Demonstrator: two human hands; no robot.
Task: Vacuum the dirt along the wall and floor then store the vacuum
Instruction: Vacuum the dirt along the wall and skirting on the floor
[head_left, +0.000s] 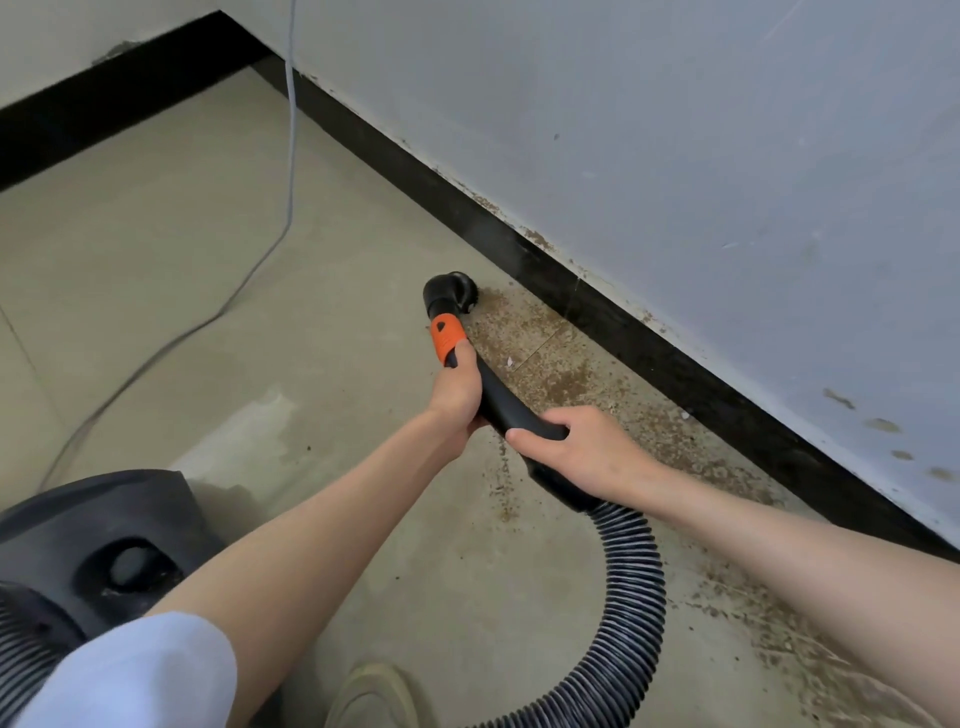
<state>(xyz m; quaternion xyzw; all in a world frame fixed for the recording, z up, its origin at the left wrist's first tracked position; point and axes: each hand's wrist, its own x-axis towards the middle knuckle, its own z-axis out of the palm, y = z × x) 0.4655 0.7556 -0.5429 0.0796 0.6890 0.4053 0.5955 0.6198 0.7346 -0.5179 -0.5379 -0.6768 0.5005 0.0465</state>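
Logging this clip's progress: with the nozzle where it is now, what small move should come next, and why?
Probably draw the nozzle back along the baseboard over the brown dirt. Both hands, left hand and right hand, grip the wand; the nozzle sits at the patch's far edge, and the dirt nearer the person looks unswept.

The nozzle (451, 297) rests on the floor (208, 291), just beside the baseboard (597, 306). Dirt (582, 384) lies between nozzle and baseboard. The vacuum body (98, 545) stands well left of the nozzle, the hose (631, 597) behind it.
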